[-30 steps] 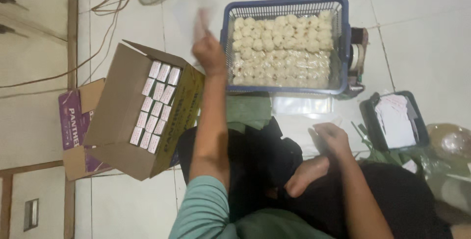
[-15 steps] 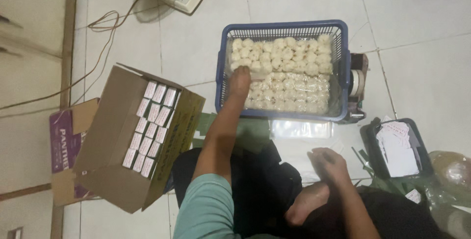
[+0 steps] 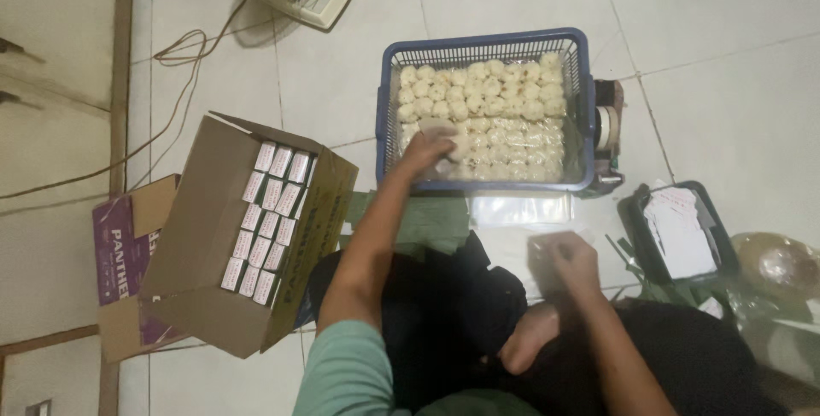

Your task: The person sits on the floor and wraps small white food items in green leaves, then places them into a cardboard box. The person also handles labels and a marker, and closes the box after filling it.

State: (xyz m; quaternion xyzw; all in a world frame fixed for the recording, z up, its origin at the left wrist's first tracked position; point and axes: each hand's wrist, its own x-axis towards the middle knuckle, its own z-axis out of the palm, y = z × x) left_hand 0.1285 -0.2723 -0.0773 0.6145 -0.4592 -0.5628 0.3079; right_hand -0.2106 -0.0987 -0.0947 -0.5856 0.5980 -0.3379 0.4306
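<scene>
A blue plastic basket on the tiled floor holds several rows of round white buns. My left hand reaches into its near-left corner, fingers curled around a bun there. My right hand stays near my lap and pinches a clear plastic bag, which is blurred. A stack of flat clear bags lies on the floor just in front of the basket, between my two hands.
An open cardboard box packed with small white cartons stands on the left, a purple box behind it. A tape dispenser sits beside the basket. A black tray of white paper slips lies on the right. Cables trail at top left.
My left hand came down from above the basket's far-left side and settled into the near-left corner among the buns. The right hand stayed near my lap.
</scene>
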